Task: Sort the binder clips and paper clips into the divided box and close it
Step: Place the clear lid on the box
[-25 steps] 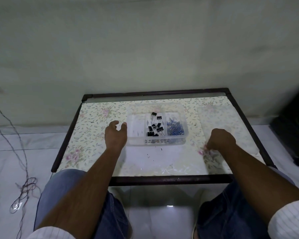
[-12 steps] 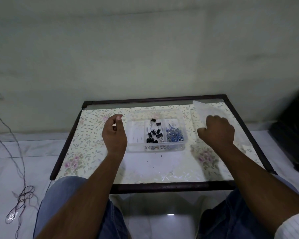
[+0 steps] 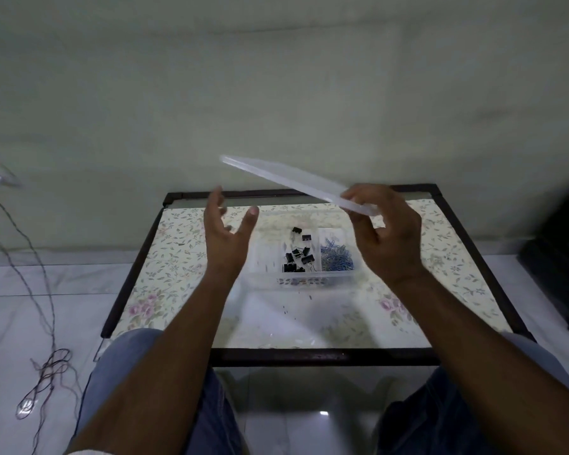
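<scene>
Above the clear divided plastic box [image 3: 304, 277], I'm gripping the translucent flat lid [image 3: 283, 177] right-handed [image 3: 386, 238]; spread, empty left hand [image 3: 225, 231] at nine o'clock. Closing step: lowering squarely next.

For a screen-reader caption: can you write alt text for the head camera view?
A right hand holds a clear lid tilted in the air above an open divided box on a floral table; the open left hand reaches up toward it. Black binder clips and blue paper clips sit in separate compartments.
</scene>
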Available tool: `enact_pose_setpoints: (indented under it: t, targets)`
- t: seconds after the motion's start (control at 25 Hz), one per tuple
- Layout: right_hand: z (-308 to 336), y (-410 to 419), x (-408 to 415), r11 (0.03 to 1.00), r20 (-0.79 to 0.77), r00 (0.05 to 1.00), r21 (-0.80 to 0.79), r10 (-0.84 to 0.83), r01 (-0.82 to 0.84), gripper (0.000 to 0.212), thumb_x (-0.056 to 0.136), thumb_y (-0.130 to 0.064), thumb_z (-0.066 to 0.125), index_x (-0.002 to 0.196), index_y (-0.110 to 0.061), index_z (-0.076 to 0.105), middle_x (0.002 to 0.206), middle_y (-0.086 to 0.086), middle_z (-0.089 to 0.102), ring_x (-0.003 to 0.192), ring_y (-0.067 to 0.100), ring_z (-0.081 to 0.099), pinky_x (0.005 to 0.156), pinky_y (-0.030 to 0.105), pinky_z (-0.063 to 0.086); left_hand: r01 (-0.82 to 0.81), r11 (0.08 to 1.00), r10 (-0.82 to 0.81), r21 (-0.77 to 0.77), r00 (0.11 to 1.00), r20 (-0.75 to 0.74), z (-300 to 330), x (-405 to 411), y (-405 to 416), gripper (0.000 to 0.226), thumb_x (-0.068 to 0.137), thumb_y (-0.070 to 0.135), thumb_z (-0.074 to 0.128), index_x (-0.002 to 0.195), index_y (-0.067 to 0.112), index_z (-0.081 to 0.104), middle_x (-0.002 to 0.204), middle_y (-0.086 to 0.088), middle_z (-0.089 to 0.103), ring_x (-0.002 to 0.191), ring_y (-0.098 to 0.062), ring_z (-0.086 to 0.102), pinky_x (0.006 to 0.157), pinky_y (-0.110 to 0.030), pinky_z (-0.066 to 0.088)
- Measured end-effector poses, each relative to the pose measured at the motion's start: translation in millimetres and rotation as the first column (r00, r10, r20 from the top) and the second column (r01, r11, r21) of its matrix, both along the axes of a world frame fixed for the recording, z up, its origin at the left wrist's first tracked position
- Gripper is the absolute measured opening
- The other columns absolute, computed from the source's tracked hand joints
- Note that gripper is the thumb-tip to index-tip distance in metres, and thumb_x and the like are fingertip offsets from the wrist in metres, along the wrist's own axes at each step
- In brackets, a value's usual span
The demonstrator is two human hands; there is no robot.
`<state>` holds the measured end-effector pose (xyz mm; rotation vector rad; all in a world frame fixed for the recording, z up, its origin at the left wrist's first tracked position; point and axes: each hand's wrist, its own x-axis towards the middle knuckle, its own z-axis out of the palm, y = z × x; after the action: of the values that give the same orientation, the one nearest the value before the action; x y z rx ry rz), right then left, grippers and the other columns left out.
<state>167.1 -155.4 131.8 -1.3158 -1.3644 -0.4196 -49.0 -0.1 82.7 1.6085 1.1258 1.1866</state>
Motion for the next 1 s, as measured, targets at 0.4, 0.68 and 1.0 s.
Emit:
enact_pose_setpoints:
  t: [0.4, 0.68, 1.0]
  targets:
    - [-59.9, 46.1, 28.5, 0.873, -0.644, 0.726, -0.471, -0.242, -0.127, 0.063, 0.098, -0.044, 0.064, 0.156, -0.034, 0.042, 0.114, -0.005, 0.07, 0.09, 0.018, 0.076, 0.084, 0.049, 0.064, -0.111, 0.969, 0.136, -0.221, 0.986, 0.099, -16.2, 0.7, 21.7, 0.045, 0.1, 0.048, 0.064, 0.097, 0.003, 0.068, 0.069, -0.007, 0.067, 0.048, -0.012, 0.059, 0.048, -0.025, 0.048]
    - [-110.0, 59.1, 39.5, 0.734, -0.44, 0.807, -0.679, -0.393, -0.013, 0.071, 0.1, -0.04, 0.064, 0.161, -0.021, 0.034, 0.143, 0.002, 0.06, 0.126, 0.02, 0.063, 0.101, 0.035, 0.052, 0.003, 0.995, -0.03, -0.104, 0.964, -0.265, -52.5, 29.5, 45.9, 0.061, 0.099, 0.033, 0.062, 0.153, 0.02, 0.039, 0.132, -0.002, 0.061, 0.108, -0.023, 0.067, 0.086, -0.036, 0.055]
    - [-135.0, 65.1, 34.3, 0.592, -0.35, 0.816, -0.806, -0.459, -0.013, 0.079, 0.102, -0.044, 0.06, 0.165, -0.014, 0.025, 0.165, 0.01, 0.043, 0.149, 0.03, 0.044, 0.12, 0.039, 0.037, 0.074, 0.994, -0.11, -0.086, 0.807, -0.58, -84.0, 29.5, 46.6, 0.084, 0.107, 0.043, 0.052, 0.166, 0.005, 0.006, 0.174, -0.014, 0.017, 0.161, -0.028, 0.017, 0.129, -0.042, 0.019]
